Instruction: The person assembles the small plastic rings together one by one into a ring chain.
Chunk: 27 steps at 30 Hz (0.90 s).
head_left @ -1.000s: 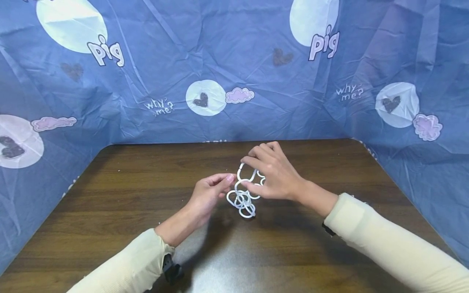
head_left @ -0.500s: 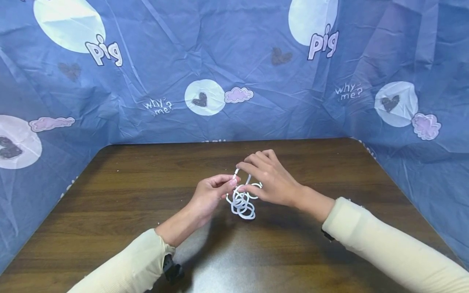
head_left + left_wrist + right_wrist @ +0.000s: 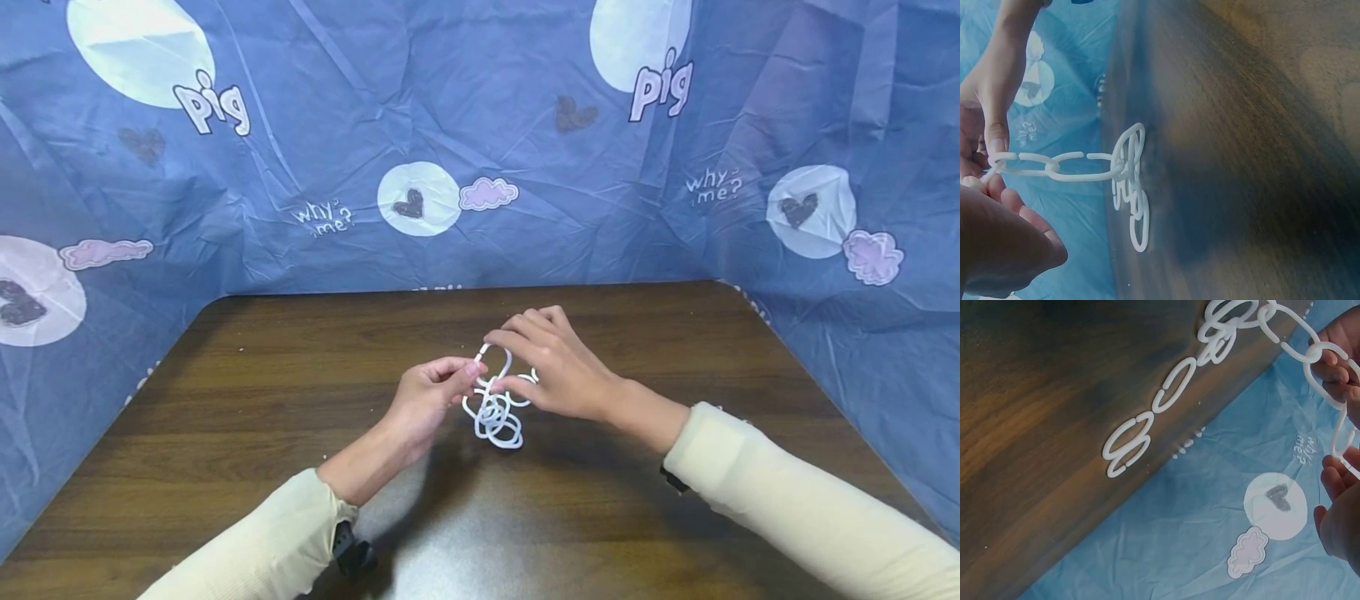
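Note:
A chain of white plastic links hangs from both hands, its lower links bunched on the wooden table. My left hand pinches a link end between thumb and fingertips. My right hand holds the top link between thumb and index finger, its other fingers arched above. In the left wrist view the hanging links run from the fingertips to the pile, with small gaps in their sides. More links trail along the table in the right wrist view. There the hands meet at the right edge, partly cut off.
The dark wooden table reaches back to a blue printed cloth, which hangs behind it and along both sides. Black straps sit at the wrists beneath pale sleeves.
My right hand has come down and slightly left, bringing the top link to the left fingertips, which now pinch it. The chain has sunk and bunched more. The last half second shows little movement.

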{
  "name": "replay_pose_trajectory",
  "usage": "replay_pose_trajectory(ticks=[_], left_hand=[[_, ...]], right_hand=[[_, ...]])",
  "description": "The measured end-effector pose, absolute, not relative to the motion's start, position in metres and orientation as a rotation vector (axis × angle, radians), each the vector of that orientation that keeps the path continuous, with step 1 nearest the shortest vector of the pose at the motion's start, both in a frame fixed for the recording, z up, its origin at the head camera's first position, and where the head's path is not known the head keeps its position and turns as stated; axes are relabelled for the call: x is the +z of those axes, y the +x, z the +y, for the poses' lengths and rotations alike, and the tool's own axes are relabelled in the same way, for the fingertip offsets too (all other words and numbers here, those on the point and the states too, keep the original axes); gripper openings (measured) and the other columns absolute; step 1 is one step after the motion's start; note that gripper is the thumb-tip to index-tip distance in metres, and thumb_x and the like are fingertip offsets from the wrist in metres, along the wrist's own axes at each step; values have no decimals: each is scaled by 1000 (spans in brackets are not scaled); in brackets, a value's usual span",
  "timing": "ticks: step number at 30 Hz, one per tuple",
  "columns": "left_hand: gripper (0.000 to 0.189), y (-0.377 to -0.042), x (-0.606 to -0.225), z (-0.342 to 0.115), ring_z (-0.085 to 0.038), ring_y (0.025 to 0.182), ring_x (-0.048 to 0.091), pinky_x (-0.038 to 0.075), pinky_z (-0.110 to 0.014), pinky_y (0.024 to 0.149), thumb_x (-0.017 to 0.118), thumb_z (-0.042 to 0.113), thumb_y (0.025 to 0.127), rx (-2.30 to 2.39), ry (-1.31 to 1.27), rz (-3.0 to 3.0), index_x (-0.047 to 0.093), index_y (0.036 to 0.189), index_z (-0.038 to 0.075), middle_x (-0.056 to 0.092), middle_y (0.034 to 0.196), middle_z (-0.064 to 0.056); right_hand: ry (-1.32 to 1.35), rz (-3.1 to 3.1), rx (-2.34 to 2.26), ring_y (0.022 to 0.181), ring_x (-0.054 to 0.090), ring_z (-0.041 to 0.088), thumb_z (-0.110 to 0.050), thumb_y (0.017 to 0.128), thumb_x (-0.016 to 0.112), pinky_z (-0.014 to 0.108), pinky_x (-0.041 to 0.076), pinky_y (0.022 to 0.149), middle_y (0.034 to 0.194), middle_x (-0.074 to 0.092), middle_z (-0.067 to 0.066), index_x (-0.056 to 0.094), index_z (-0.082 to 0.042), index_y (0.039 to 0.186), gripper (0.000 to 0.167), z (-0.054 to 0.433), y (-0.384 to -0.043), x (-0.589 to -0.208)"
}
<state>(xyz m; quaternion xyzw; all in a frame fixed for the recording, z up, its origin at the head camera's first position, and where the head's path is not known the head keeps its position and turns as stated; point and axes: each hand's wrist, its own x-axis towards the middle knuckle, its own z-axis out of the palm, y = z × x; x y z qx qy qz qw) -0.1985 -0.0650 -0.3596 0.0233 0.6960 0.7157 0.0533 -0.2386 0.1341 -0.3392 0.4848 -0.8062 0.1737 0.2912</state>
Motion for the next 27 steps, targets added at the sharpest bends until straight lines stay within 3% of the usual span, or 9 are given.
replay_pose_trajectory(ticks=[14, 22, 27], left_hand=[[21, -198, -360, -68, -9, 75, 59, 46, -26, 73, 63, 14, 94, 2184, 41, 2124, 69, 103, -4, 71, 90, 2], [20, -198, -360, -68, -15, 81, 58, 46, -25, 72, 64, 13, 93, 2202, 37, 2112, 69, 102, -4, 69, 88, 3], [19, -198, -360, -69, -12, 76, 56, 45, -23, 69, 65, 12, 92, 2217, 26, 2101, 70, 101, -4, 68, 87, 0]], right_hand=[[930, -2606, 482, 95, 53, 21, -35, 84, 73, 44, 31, 83, 103, 65, 4, 65, -7, 117, 44, 165, -253, -337], [935, -2836, 400, 99, 53, 26, -25, 81, 76, 49, 30, 83, 108, 64, 8, 65, -10, 121, 44, 183, -268, -357], [925, -2899, 402, 99, 52, 26, -21, 81, 76, 49, 30, 83, 108, 64, 9, 63, -10, 124, 47, 190, -274, -366]])
